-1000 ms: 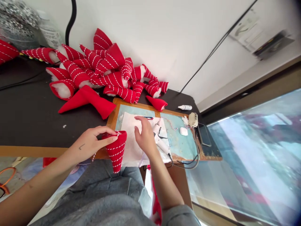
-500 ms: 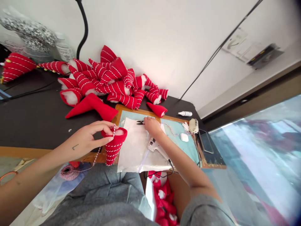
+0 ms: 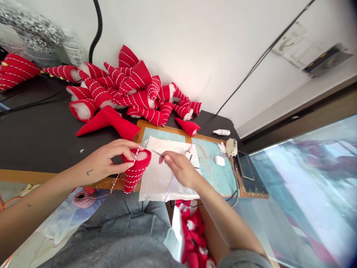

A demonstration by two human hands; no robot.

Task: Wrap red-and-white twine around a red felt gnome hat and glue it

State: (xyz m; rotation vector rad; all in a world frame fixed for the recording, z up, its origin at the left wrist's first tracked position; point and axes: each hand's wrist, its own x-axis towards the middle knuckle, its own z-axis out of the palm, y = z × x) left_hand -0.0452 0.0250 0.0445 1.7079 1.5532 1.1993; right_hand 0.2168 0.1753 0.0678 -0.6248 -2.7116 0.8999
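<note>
My left hand (image 3: 107, 160) pinches the rim of a red felt cone (image 3: 135, 173) wound with white stripes, held at the table's front edge. Red-and-white twine (image 3: 135, 153) runs from the cone's rim down to a spool (image 3: 81, 198) on my lap. My right hand (image 3: 181, 169) is closed on small thread snips (image 3: 156, 152), whose thin tip points left toward the cone's open top, a short way from it. Both hands hover over a white sheet (image 3: 158, 178) that lies on a teal mat (image 3: 216, 173).
A pile of finished red striped cones (image 3: 128, 89) lies at the back against the wall. A glue gun (image 3: 190, 154), a white bottle (image 3: 221, 132), a beige device (image 3: 231, 146) and a phone (image 3: 245, 163) sit to the right. A box of red pieces (image 3: 195, 238) stands below.
My right hand reached to the far edge of the white sheet, picked up the snips and brought them back toward the cone. The left hand kept hold of the cone.
</note>
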